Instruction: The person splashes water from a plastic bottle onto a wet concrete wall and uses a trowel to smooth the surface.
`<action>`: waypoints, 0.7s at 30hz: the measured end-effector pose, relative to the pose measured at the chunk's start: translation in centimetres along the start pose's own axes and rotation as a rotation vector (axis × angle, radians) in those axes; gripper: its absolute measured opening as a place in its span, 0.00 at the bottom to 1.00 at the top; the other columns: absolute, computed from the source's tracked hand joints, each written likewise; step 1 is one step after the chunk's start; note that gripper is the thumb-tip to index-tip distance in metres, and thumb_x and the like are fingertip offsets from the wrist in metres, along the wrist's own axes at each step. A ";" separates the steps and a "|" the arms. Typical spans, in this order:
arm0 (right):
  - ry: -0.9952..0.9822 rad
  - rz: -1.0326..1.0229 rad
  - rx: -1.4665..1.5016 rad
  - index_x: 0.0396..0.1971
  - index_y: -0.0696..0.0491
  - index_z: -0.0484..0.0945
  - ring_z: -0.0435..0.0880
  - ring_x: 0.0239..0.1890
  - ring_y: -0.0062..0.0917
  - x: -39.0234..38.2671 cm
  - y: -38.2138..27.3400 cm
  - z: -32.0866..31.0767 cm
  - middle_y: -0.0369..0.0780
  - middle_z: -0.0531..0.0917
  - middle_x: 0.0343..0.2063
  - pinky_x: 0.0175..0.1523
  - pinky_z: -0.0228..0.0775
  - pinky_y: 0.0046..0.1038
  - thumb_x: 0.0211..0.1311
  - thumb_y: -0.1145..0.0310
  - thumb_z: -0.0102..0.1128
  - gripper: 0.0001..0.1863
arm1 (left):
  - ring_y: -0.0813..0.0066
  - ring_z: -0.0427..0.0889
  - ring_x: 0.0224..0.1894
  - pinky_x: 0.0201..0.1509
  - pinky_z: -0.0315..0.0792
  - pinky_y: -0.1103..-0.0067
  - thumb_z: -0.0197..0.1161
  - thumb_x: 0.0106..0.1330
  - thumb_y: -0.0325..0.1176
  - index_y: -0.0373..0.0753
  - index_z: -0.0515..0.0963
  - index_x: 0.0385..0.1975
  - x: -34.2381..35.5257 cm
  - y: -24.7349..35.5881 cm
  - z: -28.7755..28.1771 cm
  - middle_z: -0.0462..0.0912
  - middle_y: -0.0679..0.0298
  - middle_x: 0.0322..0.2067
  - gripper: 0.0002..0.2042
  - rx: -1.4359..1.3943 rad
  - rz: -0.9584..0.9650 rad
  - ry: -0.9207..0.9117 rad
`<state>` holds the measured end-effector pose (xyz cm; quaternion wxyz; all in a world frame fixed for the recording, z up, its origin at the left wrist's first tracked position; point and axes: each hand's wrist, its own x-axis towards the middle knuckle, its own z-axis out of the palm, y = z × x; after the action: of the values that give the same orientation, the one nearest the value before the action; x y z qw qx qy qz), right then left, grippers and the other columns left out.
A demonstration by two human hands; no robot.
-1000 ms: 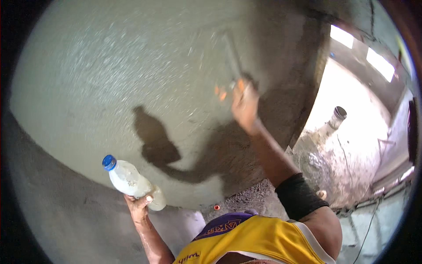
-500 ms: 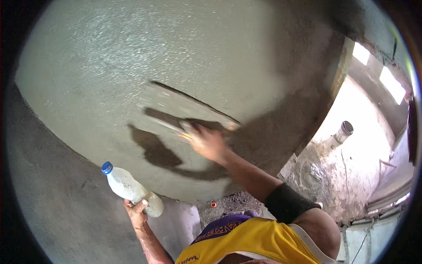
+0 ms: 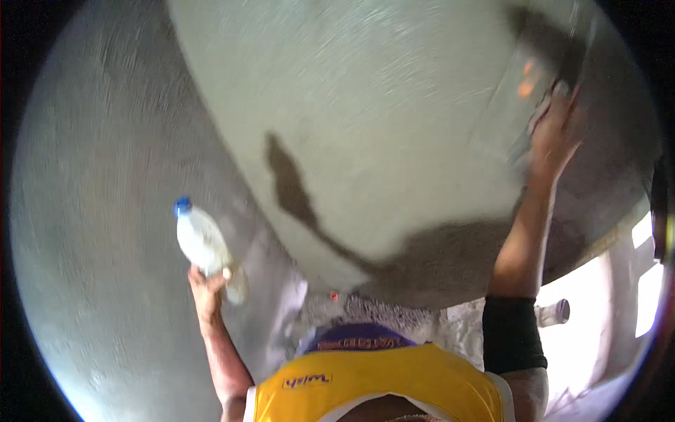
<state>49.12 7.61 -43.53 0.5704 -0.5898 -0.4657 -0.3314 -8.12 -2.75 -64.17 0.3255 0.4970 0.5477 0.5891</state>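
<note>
Wrapped around the lower part of a clear plastic bottle [image 3: 200, 239] is my left hand [image 3: 208, 295]. The bottle has a blue cap, cloudy contents and a tilt to the left. My right hand [image 3: 553, 137] reaches far up to the right, closed on the handle of a plastering trowel [image 3: 512, 95]. Motion smears the trowel's flat blade, which lies at the smooth, damp grey plastered wall [image 3: 351, 112]. Whether the whole blade touches the plaster I cannot tell. Shadows of the bottle and my arms fall across the wall.
A darker grey wall [image 3: 105, 162] meets the plastered one along a corner on the left. A round pipe end [image 3: 559, 311] sticks out at the lower right, near bright openings [image 3: 648, 299]. Rough debris [image 3: 380, 311] lies at the foot of the wall.
My right hand and the trowel have swept from the middle of the wall up and to the right. The view has turned; the bottle stays in my left hand and appears slightly higher.
</note>
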 end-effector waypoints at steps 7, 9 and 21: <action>-0.261 -0.597 -0.294 0.58 0.55 0.78 0.84 0.32 0.31 -6.5 -8.2 11.6 0.46 0.87 0.35 0.40 0.74 0.34 0.73 0.56 0.55 0.23 | 0.65 0.83 0.45 0.54 0.76 0.66 0.82 0.40 0.45 0.31 0.78 0.50 2.7 -3.5 -1.0 0.85 0.56 0.43 0.36 0.128 -0.039 0.122; -0.503 -0.557 -0.041 0.56 0.56 0.78 0.85 0.34 0.37 -15.0 -9.4 14.5 0.49 0.86 0.35 0.42 0.76 0.35 0.69 0.64 0.57 0.19 | 0.66 0.83 0.45 0.55 0.75 0.69 0.82 0.41 0.44 0.31 0.78 0.49 1.8 -5.3 -3.3 0.86 0.57 0.41 0.35 0.216 -0.082 0.177; -1.792 0.213 0.556 0.59 0.59 0.75 0.89 0.41 0.29 -49.4 1.2 4.0 0.51 0.86 0.39 0.44 0.79 0.30 0.69 0.72 0.58 0.20 | 0.64 0.84 0.52 0.63 0.73 0.62 0.86 0.41 0.47 0.36 0.79 0.52 1.3 -8.5 -5.3 0.87 0.58 0.46 0.37 0.630 -0.055 0.104</action>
<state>32.54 3.13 -90.01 0.1472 -0.5071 -0.7368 0.4222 -14.92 -1.63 -71.55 0.1430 0.5274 0.7324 0.4062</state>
